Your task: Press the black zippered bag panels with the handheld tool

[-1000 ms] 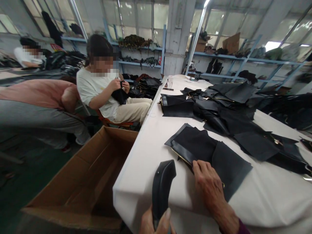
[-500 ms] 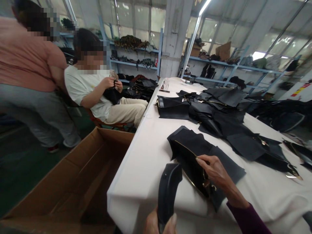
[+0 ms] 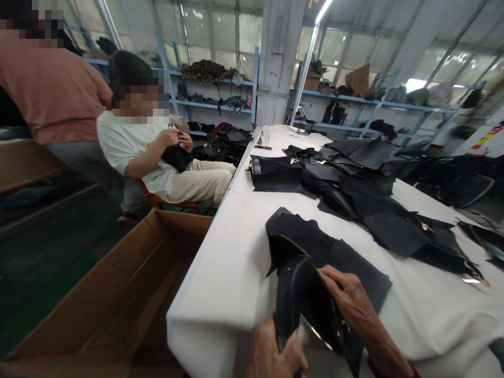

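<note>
My left hand (image 3: pixel 275 354) is at the bottom edge, fingers wrapped round a stiff black curved piece (image 3: pixel 293 289) held upright. My right hand (image 3: pixel 348 302) grips the gold-zippered edge of a black fabric pouch (image 3: pixel 315 247) that lies on the white table (image 3: pixel 232 262), lifting its near side towards the curved piece. The two black pieces touch between my hands.
A heap of black fabric pieces (image 3: pixel 354 184) covers the table's middle and right. An open cardboard box (image 3: pixel 129 294) stands on the floor left of the table. A seated person in a white shirt (image 3: pixel 134 147) handles black material; a person in a pink top (image 3: pixel 51 94) stands beside.
My left hand has brought the curved piece right, against the pouch. My right hand has pulled the pouch's zip edge up and nearer. The person in pink has moved left.
</note>
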A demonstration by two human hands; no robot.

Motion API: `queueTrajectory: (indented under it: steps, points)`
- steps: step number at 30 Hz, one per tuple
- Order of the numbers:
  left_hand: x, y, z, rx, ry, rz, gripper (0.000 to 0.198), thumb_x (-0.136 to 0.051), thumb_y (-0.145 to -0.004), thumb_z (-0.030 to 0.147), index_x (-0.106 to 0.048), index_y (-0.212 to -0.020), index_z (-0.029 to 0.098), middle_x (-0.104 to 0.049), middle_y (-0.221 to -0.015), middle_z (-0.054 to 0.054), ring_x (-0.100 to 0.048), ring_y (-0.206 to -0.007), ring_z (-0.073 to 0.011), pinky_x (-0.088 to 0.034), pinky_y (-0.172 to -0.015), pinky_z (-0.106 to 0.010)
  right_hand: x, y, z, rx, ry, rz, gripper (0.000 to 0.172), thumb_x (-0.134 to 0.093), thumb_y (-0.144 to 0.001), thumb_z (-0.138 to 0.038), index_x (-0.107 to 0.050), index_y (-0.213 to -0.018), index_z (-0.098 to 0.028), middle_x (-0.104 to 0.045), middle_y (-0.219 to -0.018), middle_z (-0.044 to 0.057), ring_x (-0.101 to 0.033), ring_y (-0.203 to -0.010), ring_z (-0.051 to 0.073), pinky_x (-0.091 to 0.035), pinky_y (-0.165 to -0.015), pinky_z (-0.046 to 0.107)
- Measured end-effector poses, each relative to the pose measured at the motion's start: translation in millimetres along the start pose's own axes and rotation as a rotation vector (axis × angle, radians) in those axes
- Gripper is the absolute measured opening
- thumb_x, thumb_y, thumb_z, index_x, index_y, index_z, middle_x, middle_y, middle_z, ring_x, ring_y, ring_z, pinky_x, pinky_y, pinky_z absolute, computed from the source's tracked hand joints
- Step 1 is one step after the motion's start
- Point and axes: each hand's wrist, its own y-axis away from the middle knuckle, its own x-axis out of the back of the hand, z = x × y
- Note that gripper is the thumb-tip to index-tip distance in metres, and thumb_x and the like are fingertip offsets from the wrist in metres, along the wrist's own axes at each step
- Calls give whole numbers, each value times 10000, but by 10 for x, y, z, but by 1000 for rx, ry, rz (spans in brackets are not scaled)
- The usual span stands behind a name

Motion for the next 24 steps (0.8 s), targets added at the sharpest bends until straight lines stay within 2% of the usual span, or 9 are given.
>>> queueTrajectory:
  steps: [3, 6, 13, 16, 20, 24]
  points:
    - [31, -42, 109, -72, 96, -84, 445, -481, -754, 581, -556, -806, 146, -559, -464, 8, -533, -382, -135, -412, -415, -223, 19, 53, 18, -228, -259, -26, 370, -567, -792, -499, -656, -765, -141, -484, -568, -35, -408, -510, 108, -284, -464, 229]
    - [80, -42, 187, -116, 80, -39, 458, -448, -791, 576, -551, -682, 143, -585, -451, -23, -499, -377, -109, -380, -424, -204, 15, 69, 31, -357, -474, -43, 415, -614, -722, -553, -647, -731, -140, -463, -500, -50, -363, -434, 88, -254, -422, 219]
    - [198, 27, 277, -141, 112, 125, 459, -480, -783, 552, -561, -586, 146, -601, -426, -46, -524, -386, -120, -404, -444, -206, -41, 91, 57, -397, -544, -36, 408, -661, -654, -561, -602, -637, -158, -440, -471, -62, -351, -396, 77, -274, -394, 209]
    - [296, 42, 304, -152, 136, 190, 445, -516, -758, 555, -572, -597, 144, -606, -444, -44, -504, -370, -113, -387, -399, -198, 3, 130, 39, -403, -547, -18, 383, -685, -639, -529, -587, -609, -160, -448, -484, -62, -364, -406, 75, -291, -394, 202]
    - [427, 121, 309, -138, 168, 207, 458, -503, -763, 575, -581, -657, 137, -600, -457, -41, -481, -344, -107, -378, -358, -195, 46, 171, 1, -403, -537, 41, 344, -701, -625, -489, -596, -623, -162, -486, -536, -49, -406, -451, 89, -341, -423, 207]
    - [493, 227, 232, -95, 130, 183, 468, -534, -739, 582, -587, -632, 130, -595, -441, -48, -484, -349, -104, -366, -351, -179, -34, 210, -15, -398, -529, 117, 340, -663, -663, -503, -576, -649, -174, -433, -512, -62, -369, -425, 86, -311, -399, 208]
